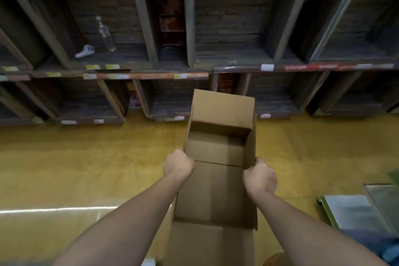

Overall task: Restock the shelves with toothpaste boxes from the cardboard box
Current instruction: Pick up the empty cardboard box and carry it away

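An open cardboard box (216,188) hangs in front of me above the yellow floor, its flaps up and its inside showing only bare cardboard. My left hand (178,163) grips the box's left wall near the top edge. My right hand (260,176) grips the right wall opposite. No toothpaste boxes show in the box. Ahead stand dark wooden shelf compartments (233,28) in two rows, with price labels on their front edges.
A clear bottle (105,35) and a small white object (85,51) sit in the upper left compartment. Flat grey and green items (354,211) lie on the floor at the right. The yellow floor (86,168) runs between me and the shelves.
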Demonstrator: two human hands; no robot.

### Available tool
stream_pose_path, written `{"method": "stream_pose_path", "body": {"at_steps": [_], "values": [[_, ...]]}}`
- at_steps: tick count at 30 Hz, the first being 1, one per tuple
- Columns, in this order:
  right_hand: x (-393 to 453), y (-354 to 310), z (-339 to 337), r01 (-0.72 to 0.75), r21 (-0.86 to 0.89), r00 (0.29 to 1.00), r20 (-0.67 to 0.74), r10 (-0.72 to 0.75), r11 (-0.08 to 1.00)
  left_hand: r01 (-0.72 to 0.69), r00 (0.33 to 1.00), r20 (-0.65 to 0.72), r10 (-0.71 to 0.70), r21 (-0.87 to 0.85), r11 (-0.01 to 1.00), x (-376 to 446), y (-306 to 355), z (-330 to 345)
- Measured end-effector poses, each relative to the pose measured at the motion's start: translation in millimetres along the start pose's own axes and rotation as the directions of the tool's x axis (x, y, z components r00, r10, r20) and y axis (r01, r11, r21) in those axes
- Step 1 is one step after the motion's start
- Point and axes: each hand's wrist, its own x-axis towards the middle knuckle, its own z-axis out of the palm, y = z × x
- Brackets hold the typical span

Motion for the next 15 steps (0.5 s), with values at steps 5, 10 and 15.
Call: {"method": "stream_pose_path", "body": {"at_steps": [5,10,15], "values": [[128,-16,-6,-0.086,0.048,0.995,-0.035,0.088,0.995,-0.089,0.996,0.018,0.088,0.054,0.995,95,104,25],[243,-13,-41,-0.223,0.093,0.969,-0.088,0.231,0.97,-0.182,0.98,0.091,0.175,0.085,0.98,164,228,52],[327,14,-86,-0.37,0.135,0.909,-0.15,0.388,0.919,-0.348,0.926,0.196,0.321,0.121,0.93,196,354,89]]}}
